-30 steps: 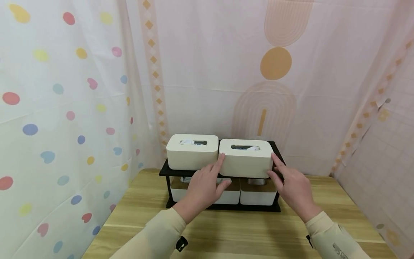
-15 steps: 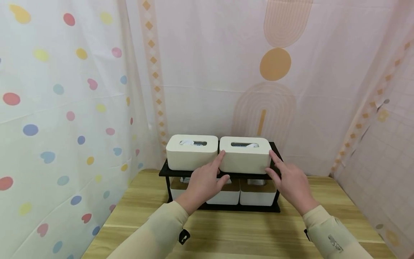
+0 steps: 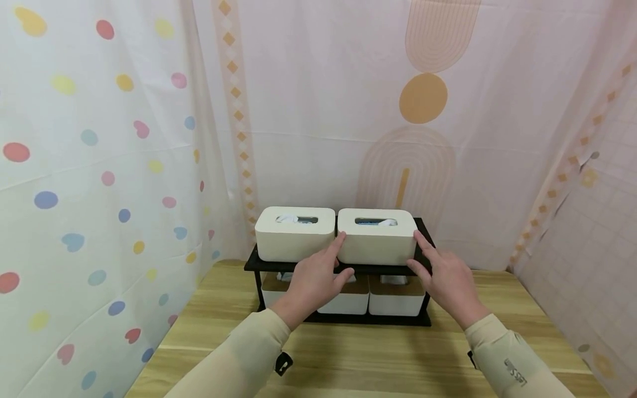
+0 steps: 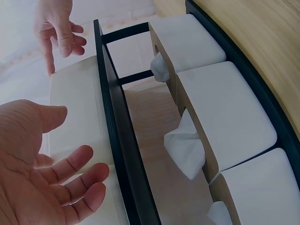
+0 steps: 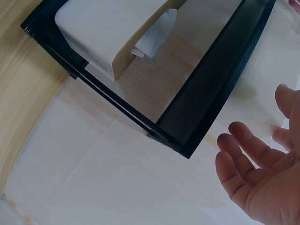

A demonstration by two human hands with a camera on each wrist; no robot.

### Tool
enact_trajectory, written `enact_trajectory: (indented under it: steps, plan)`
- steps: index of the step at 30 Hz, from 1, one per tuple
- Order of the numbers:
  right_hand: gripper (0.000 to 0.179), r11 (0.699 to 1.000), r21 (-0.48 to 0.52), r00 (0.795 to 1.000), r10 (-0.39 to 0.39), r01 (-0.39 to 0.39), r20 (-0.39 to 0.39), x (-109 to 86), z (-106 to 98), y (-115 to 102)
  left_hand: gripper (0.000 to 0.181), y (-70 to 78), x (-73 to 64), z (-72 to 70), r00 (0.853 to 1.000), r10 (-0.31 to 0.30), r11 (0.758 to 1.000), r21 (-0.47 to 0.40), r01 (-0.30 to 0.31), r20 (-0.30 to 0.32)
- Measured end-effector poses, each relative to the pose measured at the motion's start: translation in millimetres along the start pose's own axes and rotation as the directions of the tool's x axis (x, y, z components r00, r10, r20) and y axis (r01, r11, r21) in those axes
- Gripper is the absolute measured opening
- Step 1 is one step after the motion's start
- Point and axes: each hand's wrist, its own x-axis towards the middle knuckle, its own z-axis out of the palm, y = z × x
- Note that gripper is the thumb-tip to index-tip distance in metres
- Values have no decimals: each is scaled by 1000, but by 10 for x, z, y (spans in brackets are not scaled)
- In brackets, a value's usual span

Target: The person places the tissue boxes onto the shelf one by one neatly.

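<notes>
Two cream tissue boxes stand side by side on the top shelf of a black two-tier rack (image 3: 281,268). At the right tissue box (image 3: 378,250), my left hand (image 3: 312,283) touches the front left corner with its extended index fingertip. My right hand (image 3: 450,281) has its index fingertip on the opposite corner, the thumb low beside the box. The left tissue box (image 3: 294,246) stands close by with a narrow gap between. In the left wrist view, the left hand (image 4: 56,164) has its thumb stretched out and its other fingers loosely bent. The right hand (image 5: 267,173) looks similarly relaxed.
On the lower shelf sit three white tissue boxes with brown tops, among them a middle box (image 4: 229,112) and a right box (image 3: 396,305). Tissue (image 4: 187,145) sticks out of the middle one. The rack stands on a wooden table (image 3: 378,359), with patterned curtains (image 3: 308,110) around it.
The right tissue box has slid back on the top shelf, its front now about level with the left box. Both hands moved slightly forward with it.
</notes>
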Motion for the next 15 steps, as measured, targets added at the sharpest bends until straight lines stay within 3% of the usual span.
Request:
enact_trajectory:
  steps: [8,12,15]
  plan:
    - [74,1000,0,999,18,-18,33,-10,-34,43,79,-62,-7,-17,1000,-3,1000,31,3,2]
    - [81,996,-4,988,91,-91,123,-58,-131,168,78,-268,-107,-101,1000,-16,997,77,18,-23]
    - [86,989,-45,974,149,-143,171,-117,-219,394,78,-528,-232,-251,997,-46,993,107,53,-65]
